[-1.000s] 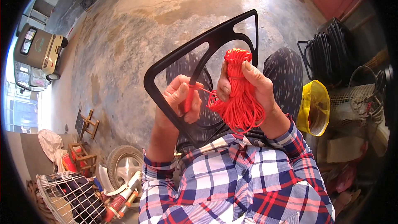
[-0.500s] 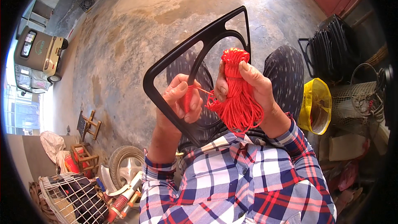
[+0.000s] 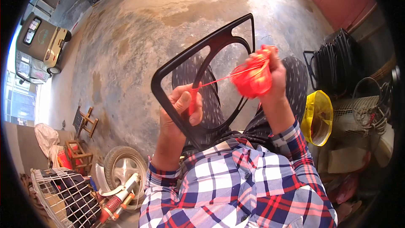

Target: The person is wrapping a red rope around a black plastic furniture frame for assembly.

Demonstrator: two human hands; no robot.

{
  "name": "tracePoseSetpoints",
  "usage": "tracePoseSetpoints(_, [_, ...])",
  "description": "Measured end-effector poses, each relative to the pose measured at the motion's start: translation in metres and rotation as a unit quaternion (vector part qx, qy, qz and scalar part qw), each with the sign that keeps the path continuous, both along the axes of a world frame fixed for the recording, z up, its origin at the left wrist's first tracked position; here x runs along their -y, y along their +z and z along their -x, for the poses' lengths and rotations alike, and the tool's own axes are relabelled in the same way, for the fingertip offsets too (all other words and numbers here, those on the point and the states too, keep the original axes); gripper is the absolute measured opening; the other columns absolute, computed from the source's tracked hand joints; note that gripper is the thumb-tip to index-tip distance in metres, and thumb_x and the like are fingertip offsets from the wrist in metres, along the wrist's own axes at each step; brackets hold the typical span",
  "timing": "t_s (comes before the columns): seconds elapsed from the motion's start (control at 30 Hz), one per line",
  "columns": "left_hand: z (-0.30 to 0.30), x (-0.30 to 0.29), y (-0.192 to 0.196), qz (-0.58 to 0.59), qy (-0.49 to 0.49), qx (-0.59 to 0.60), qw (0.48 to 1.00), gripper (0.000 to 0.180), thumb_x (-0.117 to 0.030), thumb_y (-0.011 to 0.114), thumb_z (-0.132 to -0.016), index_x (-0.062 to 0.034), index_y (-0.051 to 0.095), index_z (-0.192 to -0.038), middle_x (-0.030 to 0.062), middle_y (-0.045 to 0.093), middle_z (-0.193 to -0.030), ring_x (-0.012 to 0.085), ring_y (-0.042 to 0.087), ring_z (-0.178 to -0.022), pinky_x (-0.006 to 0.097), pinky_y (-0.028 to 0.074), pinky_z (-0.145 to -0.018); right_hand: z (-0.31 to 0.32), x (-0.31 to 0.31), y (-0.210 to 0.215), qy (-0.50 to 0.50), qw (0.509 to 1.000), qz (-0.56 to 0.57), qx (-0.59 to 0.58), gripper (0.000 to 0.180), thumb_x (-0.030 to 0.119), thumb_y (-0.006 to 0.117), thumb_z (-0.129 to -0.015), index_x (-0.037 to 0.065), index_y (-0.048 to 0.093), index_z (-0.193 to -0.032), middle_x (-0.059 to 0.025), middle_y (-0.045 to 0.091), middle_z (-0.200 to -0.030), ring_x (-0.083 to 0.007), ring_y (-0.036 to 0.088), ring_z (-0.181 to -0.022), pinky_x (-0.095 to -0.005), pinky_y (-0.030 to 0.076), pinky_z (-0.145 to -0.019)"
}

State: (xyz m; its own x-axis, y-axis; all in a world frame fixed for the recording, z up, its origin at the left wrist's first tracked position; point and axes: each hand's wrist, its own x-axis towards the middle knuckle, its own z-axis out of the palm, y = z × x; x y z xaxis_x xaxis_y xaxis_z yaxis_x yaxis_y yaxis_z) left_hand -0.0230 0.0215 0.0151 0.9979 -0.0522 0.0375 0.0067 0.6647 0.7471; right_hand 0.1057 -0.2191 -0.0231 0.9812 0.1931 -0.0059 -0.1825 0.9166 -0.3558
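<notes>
A black frame (image 3: 181,58), with an open ring set inside its bars, is tilted across my lap. My left hand (image 3: 182,107) grips the ring's bar where red cord (image 3: 193,100) is wound tightly round it. From that winding a single strand runs taut to the right. It leads to a bundle of red cord (image 3: 252,78), smeared by motion, which my right hand (image 3: 276,74) clasps beside the ring. The fingers of my right hand are partly hidden behind the bundle.
Several black frames (image 3: 337,61) stand stacked at the right, beyond a yellow bucket-like container (image 3: 317,118). A wire-mesh roll (image 3: 358,112) lies there too. On the left are a wheel (image 3: 125,166), a wire basket (image 3: 63,194), small wooden stools (image 3: 86,122) and a three-wheeled vehicle (image 3: 42,48).
My right hand has swung the cord bundle to the right and turned it, and the strand to the winding has grown longer and tauter. My left hand keeps its grip on the ring.
</notes>
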Motion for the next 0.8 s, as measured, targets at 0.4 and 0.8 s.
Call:
tracePoseSetpoints(0.4, [-0.013, 0.007, 0.01, -0.003, -0.075, -0.036, 0.997, 0.06, -0.05, 0.052, -0.1, 0.0015, 0.054, -0.132, 0.0108, 0.066, -0.099, 0.0144, 0.063, -0.066, 0.028, 0.05, -0.056, 0.06, -0.01, 0.074, 0.237, 0.933, 0.184, 0.196, 0.069, -0.004, 0.07, -0.079, -0.002, 0.042, -0.143, -0.0164, 0.065, -0.12, -0.0225, 0.064, -0.111, -0.0364, 0.049, -0.098])
tracePoseSetpoints(0.8, [-0.007, 0.034, 0.008, 0.097, -0.027, -0.039, 0.994, 0.047, -0.033, 0.052, -0.102, 0.0034, 0.052, -0.132, 0.0157, 0.065, -0.122, 0.0244, 0.066, -0.109, 0.04, 0.053, -0.096, 0.057, -0.032, 0.084, 0.109, 0.898, 0.351, 0.244, 0.019, 0.011, 0.071, -0.09, -0.003, 0.068, -0.102, -0.0055, 0.07, -0.096, -0.0111, 0.066, -0.088, -0.0253, 0.052, -0.077])
